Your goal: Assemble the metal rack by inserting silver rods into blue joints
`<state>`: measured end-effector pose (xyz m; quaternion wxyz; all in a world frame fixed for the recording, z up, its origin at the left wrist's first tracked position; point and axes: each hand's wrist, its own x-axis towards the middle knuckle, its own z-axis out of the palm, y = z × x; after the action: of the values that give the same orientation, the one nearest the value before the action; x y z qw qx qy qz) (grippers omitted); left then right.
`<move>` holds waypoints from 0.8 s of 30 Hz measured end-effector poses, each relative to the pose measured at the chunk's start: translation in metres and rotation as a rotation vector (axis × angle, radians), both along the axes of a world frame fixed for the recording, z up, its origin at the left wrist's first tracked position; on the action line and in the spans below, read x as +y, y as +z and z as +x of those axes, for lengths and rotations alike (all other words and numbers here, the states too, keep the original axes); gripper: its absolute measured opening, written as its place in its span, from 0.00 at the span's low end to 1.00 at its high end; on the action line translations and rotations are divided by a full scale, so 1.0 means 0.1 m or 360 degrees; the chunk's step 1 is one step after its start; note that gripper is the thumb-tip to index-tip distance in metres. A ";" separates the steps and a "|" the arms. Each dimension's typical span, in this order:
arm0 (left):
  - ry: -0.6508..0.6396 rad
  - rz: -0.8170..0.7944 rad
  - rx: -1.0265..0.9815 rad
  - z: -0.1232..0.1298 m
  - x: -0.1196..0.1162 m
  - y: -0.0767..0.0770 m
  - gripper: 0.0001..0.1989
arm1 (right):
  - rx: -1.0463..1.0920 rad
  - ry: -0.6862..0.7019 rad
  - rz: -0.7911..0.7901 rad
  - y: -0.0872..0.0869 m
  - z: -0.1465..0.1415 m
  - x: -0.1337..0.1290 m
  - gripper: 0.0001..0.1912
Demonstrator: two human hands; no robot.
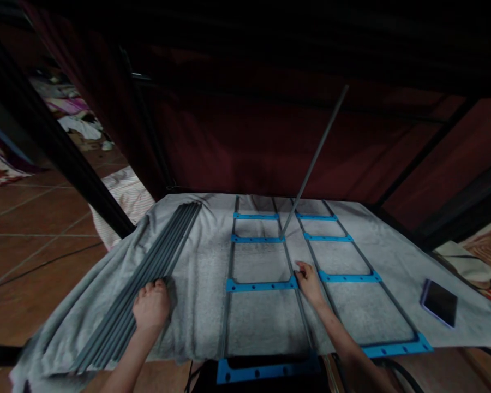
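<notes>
My left hand (151, 305) is closed on a grey rod in the bundle of grey rods (159, 256), which lies slantwise on the left; the fingertips are partly hidden. My right hand (308, 279) is beside the right end of a blue crossbar (262, 286), its thumb and forefinger apart and nothing visible between them. That crossbar belongs to a ladder-like frame of grey rods and blue crossbars. From the right end of a farther blue crossbar (256, 239), a single grey rod (317, 153) rises, tilted to the right. A second similar frame (347, 278) lies to the right.
A grey cloth (200, 305) covers the work surface, wrinkled on the left. A phone (439, 303) lies near the right edge. Dark red curtains (245, 147) hang behind, between dark posts (82, 180). Striped fabric (120, 199) and a tiled floor (36, 229) show at the left.
</notes>
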<state>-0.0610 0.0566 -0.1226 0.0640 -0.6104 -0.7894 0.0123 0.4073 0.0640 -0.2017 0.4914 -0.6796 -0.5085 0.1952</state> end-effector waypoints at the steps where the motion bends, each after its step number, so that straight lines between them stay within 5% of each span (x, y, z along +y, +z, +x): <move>1: 0.0033 -0.0037 -0.0085 -0.04 0.04 0.01 0.18 | 0.0010 -0.0013 0.0000 0.00 -0.01 -0.02 0.18; 5: 0.0187 -0.0016 -0.0575 -0.20 0.13 0.07 0.15 | 0.0053 -0.0046 0.0059 0.15 -0.08 -0.08 0.18; 8: 0.0184 0.0226 -0.1243 -0.05 0.03 0.11 0.12 | 0.0185 0.0047 0.0104 0.38 -0.31 -0.12 0.17; 12: 0.0015 0.0309 -0.2150 0.75 -0.36 0.13 0.19 | 0.0570 0.0514 -0.0020 0.85 -1.00 -0.23 0.15; 17: -0.0145 0.0231 -0.2399 1.70 -0.87 0.07 0.25 | 0.1197 0.0941 -0.0372 1.32 -1.82 -0.36 0.16; 20: -0.0223 0.0169 -0.2374 1.69 -0.95 0.00 0.27 | 0.1277 0.0884 -0.0485 1.44 -1.95 -0.46 0.08; 24: -0.0093 0.0206 -0.2285 1.28 -0.76 -0.16 0.28 | 0.0877 0.0897 -0.0408 1.58 -1.85 -0.62 0.01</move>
<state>0.0673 -0.0197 -0.1386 -0.4343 -0.4837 -0.6193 -0.4404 0.2222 0.0018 -0.0435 0.4479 -0.4917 -0.4957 0.5584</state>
